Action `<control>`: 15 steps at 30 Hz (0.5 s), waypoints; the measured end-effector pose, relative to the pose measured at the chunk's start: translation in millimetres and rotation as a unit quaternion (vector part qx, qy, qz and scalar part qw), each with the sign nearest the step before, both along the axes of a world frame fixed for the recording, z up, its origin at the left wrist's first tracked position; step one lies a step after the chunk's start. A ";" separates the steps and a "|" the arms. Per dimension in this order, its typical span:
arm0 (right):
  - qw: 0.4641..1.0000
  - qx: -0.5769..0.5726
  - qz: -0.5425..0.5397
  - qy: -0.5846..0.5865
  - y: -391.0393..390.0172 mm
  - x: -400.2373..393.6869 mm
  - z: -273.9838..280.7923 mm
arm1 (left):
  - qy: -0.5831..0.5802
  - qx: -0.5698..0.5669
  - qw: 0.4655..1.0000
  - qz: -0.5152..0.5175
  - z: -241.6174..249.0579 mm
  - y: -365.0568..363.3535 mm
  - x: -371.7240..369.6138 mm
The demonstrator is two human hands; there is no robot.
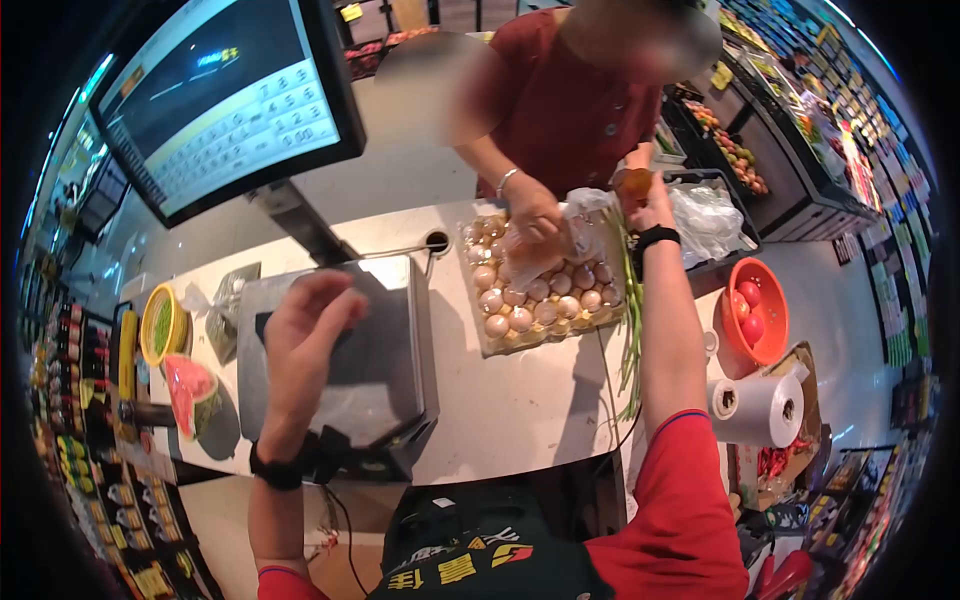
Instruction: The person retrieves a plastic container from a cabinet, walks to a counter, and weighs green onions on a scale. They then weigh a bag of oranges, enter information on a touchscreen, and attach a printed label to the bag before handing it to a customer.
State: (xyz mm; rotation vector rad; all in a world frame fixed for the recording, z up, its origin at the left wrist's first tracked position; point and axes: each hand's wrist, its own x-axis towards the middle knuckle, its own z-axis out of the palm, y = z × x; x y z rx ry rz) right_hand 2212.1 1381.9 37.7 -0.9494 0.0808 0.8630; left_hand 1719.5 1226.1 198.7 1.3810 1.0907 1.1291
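Observation:
My left hand (305,345) is raised over the metal plate of a weighing scale (385,385). Its fingers are loosely bent, a little blurred, with nothing visible in them. Stretched far across the counter, my right hand (655,208) is closed around a small brown-orange thing (633,184) whose kind I cannot make out. Beside that arm lie long green stalks, perhaps scallions (629,345). A tray of eggs (545,315) under clear plastic rests on the counter. Another person's hand (537,215) is at a thin plastic bag (530,258) on top of the eggs.
A monitor (235,105) stands behind the scale. To the left are a yellow basket (160,325), a bagged green item (232,310) and a watermelon piece (192,390). On the right are an orange bowl (768,335) of red produce, a plastic roll (765,408) and a black crate (745,205).

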 end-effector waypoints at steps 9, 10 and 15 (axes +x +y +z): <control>0.998 0.040 0.032 -0.031 -80.9 -24.0 3.1 | 0.025 -0.019 0.971 0.238 -31.1 -104.1 -175.4; 0.998 0.056 0.027 -0.015 -99.6 -37.3 0.9 | 0.031 -0.013 0.967 0.253 -33.7 -116.7 -192.9; 0.973 0.148 0.174 -0.018 -189.3 -83.5 7.1 | 0.040 0.023 0.952 0.303 -60.8 -180.2 -306.5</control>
